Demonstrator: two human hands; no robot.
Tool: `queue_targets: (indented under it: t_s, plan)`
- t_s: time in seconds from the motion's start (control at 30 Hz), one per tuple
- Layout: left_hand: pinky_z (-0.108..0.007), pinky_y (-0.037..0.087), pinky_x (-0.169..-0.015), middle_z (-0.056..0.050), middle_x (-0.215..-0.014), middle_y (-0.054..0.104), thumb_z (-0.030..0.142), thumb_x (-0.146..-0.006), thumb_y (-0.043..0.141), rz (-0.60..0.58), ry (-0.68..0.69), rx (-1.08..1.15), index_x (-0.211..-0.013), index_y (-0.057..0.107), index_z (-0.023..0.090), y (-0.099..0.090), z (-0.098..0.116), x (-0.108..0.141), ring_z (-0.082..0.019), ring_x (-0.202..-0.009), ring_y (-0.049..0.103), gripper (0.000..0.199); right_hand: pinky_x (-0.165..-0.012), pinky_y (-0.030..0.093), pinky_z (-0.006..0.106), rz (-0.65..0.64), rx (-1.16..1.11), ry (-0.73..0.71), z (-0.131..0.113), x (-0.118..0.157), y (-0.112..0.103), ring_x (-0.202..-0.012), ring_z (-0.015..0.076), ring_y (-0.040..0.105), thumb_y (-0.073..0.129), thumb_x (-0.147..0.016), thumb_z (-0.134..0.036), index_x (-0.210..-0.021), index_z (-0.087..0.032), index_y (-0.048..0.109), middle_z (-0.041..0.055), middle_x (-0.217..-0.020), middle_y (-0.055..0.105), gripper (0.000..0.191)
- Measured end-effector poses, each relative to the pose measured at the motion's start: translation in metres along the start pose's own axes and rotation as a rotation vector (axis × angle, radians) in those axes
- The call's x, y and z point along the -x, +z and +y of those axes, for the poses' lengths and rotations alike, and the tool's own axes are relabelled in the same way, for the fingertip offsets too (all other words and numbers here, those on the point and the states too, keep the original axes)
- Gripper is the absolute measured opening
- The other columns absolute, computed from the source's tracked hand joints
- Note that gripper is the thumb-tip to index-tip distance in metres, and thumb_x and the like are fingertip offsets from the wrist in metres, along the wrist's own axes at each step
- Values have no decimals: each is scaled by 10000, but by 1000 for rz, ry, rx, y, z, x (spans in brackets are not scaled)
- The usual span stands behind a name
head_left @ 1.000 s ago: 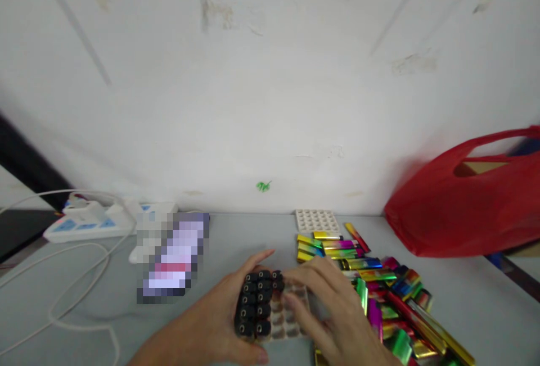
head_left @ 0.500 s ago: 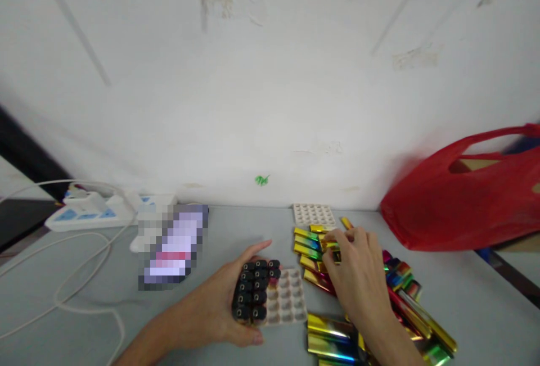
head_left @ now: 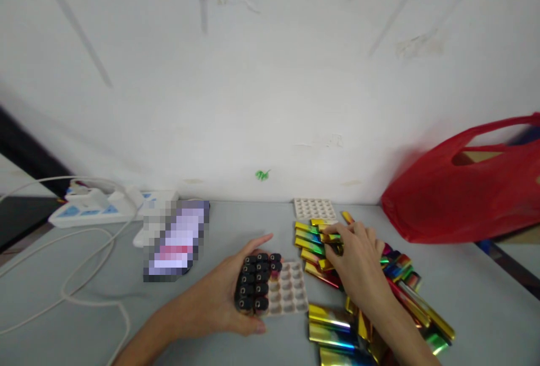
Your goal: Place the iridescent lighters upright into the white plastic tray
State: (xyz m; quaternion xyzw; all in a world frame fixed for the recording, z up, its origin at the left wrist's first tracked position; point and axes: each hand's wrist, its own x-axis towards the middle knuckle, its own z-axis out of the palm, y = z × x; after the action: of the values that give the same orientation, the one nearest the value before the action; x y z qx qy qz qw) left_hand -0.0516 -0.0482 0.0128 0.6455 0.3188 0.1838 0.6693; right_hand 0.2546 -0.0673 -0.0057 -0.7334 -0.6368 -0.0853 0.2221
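My left hand (head_left: 215,293) curves round the left side of a pale tray (head_left: 292,293) with rows of small wells, thumb along its near side and index finger stretched past its far side. Short black cylinders (head_left: 254,283), each with a small ring on top, fill the left columns; the columns to the right show bare wells. To the right, my right hand (head_left: 358,262) pinches a small shiny gold piece (head_left: 331,238) between thumb and index finger. Beneath and around that hand lie gold and rainbow-sheen foil strips (head_left: 307,242), partly hidden by it.
A second pale welled tray (head_left: 314,208) lies by the wall. At the right stands a red bag (head_left: 459,197). On the left are a power strip (head_left: 90,214), white cables (head_left: 63,293) and a blurred-out phone (head_left: 179,242). More foil strips (head_left: 333,326) lie in front.
The right thumb and index finger have lifted slightly, and a gold piece now shows between them. My left hand stays at the tray. The whole view has shifted a little upward.
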Motion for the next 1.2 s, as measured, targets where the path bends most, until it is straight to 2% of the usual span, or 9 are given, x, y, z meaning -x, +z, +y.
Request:
queue_targets:
  t_s: [0.27,0.37,0.43,0.53,0.67,0.77,0.87,1.03,1.2]
  plan:
    - [-359,625,-854,-111,-1564,608,184,-725,967,-13,-11,12,-1746,156,409,1,0,-1,-243,-1002,768,1324,-839,335,441,-33,-50,-55,-8,-3,-3,-1057,376,571,760,-930,-142,-1003,-261,779,118,-1081,681,141]
    - [-389,634,-897,-121,-1604,580,195,-717,978,-14,-16,-3,-1752,156,412,1,2,-1,-274,-1065,771,1339,-854,347,455,45,-110,-112,-11,-6,-9,-1020,357,578,692,-1014,-235,-1049,-252,734,99,-1015,712,57]
    - [-428,628,-961,-125,-1604,585,215,-706,994,-11,-11,-23,-1759,157,403,0,4,-1,-320,-1170,753,1358,-868,375,463,98,-219,-121,-13,-7,-15,-991,343,592,633,-1063,-329,-1060,-239,692,93,-972,717,108]
    - [-511,545,-1142,-118,-1564,626,241,-686,1021,20,12,-78,-1763,181,377,0,4,-1,-372,-1343,673,1373,-855,448,440,94,-543,2,-21,-3,-24,-952,315,643,628,-1071,-490,-1044,-247,638,86,-989,733,244]
    - [-546,424,-1266,-127,-1581,614,265,-654,1043,33,35,-93,-1762,204,344,0,1,0,-386,-1432,606,1392,-757,507,367,-118,-1183,321,-33,1,-28,-809,254,682,773,-970,-593,-1001,-256,603,35,-875,756,379]
    - [-533,482,-1215,-141,-1596,596,293,-686,1025,16,22,-60,-1769,163,343,0,0,0,-378,-1377,651,1386,-708,503,308,-298,-1609,522,-39,0,-27,-713,190,641,896,-871,-528,-1025,-218,673,4,-775,727,412]
    - [-525,533,-1152,-143,-1590,598,324,-690,1033,17,6,-44,-1769,170,354,0,1,-1,-373,-1316,686,1383,-732,512,267,-468,-1881,590,-43,-1,-31,-775,160,653,932,-851,-416,-1171,-175,755,26,-869,749,439]
    - [-536,476,-1215,-141,-1580,611,297,-697,1020,20,35,-70,-1767,186,330,0,1,-2,-385,-1413,618,1356,-764,515,272,-694,-1960,492,-49,4,-43,-822,171,667,865,-912,-341,-1227,-185,778,49,-893,759,362]
    - [-540,466,-1229,-142,-1592,603,270,-708,1013,17,52,-105,-1762,191,332,0,1,-2,-376,-1379,648,1337,-626,429,260,-728,-1930,477,-53,10,-45,-613,129,503,808,-900,-367,-1104,-197,762,-19,-747,614,269]
